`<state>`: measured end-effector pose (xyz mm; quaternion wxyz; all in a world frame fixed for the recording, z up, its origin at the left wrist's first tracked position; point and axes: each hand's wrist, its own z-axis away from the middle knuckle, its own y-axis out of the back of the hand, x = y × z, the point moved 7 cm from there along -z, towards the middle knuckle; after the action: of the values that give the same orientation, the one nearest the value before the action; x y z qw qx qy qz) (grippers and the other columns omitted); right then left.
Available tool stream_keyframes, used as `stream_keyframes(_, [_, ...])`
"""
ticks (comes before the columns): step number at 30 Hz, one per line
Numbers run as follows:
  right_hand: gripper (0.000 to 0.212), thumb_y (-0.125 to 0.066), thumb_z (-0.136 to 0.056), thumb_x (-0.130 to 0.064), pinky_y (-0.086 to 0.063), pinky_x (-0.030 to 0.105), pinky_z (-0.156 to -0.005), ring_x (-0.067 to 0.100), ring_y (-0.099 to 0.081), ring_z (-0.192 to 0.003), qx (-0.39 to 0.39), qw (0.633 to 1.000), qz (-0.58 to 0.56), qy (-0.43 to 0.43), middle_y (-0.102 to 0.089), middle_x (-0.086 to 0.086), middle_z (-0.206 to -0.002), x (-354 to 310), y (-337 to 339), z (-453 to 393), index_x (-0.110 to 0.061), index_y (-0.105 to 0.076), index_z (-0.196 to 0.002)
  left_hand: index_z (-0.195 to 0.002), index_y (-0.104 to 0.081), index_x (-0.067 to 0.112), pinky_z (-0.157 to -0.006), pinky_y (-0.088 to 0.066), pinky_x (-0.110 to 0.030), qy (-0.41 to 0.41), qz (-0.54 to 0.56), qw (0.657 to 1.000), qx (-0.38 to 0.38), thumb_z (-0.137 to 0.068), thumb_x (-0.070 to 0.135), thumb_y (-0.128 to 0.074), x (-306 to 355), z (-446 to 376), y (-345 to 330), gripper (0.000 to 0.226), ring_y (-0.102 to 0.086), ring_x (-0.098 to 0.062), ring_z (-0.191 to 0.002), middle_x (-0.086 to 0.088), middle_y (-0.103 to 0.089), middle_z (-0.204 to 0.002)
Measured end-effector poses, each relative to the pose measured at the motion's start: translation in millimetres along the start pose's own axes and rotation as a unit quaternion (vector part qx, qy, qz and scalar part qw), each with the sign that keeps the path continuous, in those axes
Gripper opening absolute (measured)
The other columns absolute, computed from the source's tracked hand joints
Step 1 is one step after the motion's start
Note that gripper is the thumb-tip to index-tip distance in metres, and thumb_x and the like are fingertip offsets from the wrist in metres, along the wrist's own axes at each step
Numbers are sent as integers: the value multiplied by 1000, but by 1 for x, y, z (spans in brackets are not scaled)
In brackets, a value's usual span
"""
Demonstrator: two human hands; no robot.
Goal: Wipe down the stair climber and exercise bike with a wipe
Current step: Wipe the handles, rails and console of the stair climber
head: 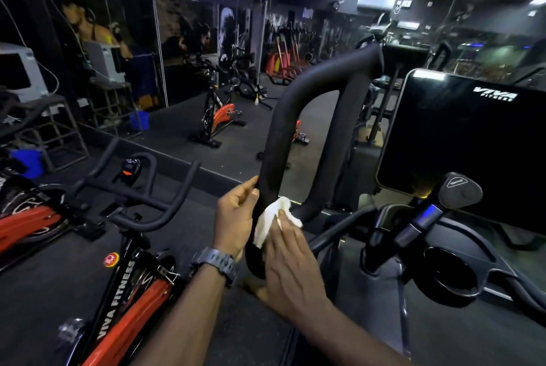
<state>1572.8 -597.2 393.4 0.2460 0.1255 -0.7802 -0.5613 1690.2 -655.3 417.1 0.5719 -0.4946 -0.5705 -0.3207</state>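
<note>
Right hand (291,262) pressing wipe (273,219) flat-fingered on upright handrail loop (273,141); left hand (236,217) clasping rail just beside.

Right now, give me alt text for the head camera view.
The right hand presses a white wipe on a black looped handle that the left hand grips; an orange exercise bike stands left.
</note>
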Motion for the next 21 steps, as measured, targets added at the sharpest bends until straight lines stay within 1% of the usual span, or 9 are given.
stream_keyframes(3, [106, -32, -76, -79, -20, 51, -115, 45, -41, -134, 4, 999, 1, -46, -53, 32, -134, 14, 13, -16, 11, -57, -127, -127, -66, 8, -94, -55, -30, 6, 13, 1000, -8, -102, 7, -51, 3, 2, 1, 29, -70, -14, -109, -4, -74, -116])
stream_keyframes(7, [107, -27, -78, -85, -25, 50, -110, 37, -50, -113, -75, 991, 82, -75, -59, 24, -117, 23, 36, -52, 6, -55, -125, -117, -69, 13, -79, -55, -17, 24, 58, 998, -29, -105, 9, -44, 8, 5, -3, 27, -72, -8, -99, 5, -77, -101])
stream_keyframes(9, [85, -37, -88, -66, -24, 51, -110, 39, -49, -115, -68, 990, 118, -47, -57, 26, -120, 24, 39, -51, 7, -51, -128, -112, -69, 16, -74, -54, -14, 32, 70, 996, -39, -106, 11, -42, 10, 6, -5, 28, -72, -4, -94, 9, -78, -94])
stream_keyframes(11, [42, -39, -92, -30, -27, 48, -105, 37, -57, -102, -7, 991, 131, 12, -66, 22, -103, 25, 33, -45, 1, -62, -110, -111, -68, 16, -73, -53, -14, 32, 73, 995, -55, -108, 16, -39, 12, 8, -7, 30, -72, -3, -92, 9, -78, -93])
stream_keyframes(13, [30, -37, -84, -15, -33, 42, -97, 31, -63, -79, 74, 991, 101, 57, -66, 11, -76, 29, 32, -41, -9, -67, -82, -109, -66, 17, -72, -53, -12, 37, 77, 994, -69, -109, 21, -35, 13, 9, -9, 31, -71, 2, -87, 12, -77, -88])
stream_keyframes(14, [29, -38, -82, -13, -36, 41, -98, 30, -64, -76, 104, 989, 72, 76, -65, 9, -71, 32, 34, -38, -10, -67, -79, -109, -65, 16, -71, -52, -10, 39, 83, 993, -76, -109, 23, -34, 15, 11, -10, 32, -70, 4, -85, 15, -77, -85])
stream_keyframes(16, [34, -41, -82, -11, -40, 40, -104, 30, -68, -87, 168, 980, 36, 97, -69, 9, -85, 38, 39, -30, -9, -72, -94, -111, -63, 17, -70, -50, -7, 37, 87, 992, -87, -109, 29, -31, 14, 10, -12, 34, -70, 8, -84, 18, -75, -84])
stream_keyframes(18, [47, -38, -85, -9, -33, 40, -112, 36, -62, -113, 219, 970, 27, 97, -66, 19, -118, 37, 42, -25, 2, -62, -123, -111, -63, 18, -69, -49, -5, 30, 90, 991, -97, -108, 36, -27, 15, 9, -13, 41, -69, 10, -84, 18, -74, -88])
stream_keyframes(21, [64, -32, -99, -31, -9, 47, -122, 43, -16, -147, 158, 986, -55, 10, -14, 33, -156, 28, 39, -42, 5, -21, -151, -121, -62, 15, -69, -50, -6, 47, 105, 989, -97, -104, 53, -19, 8, 9, -12, 59, -69, 8, -90, 10, -74, -103])
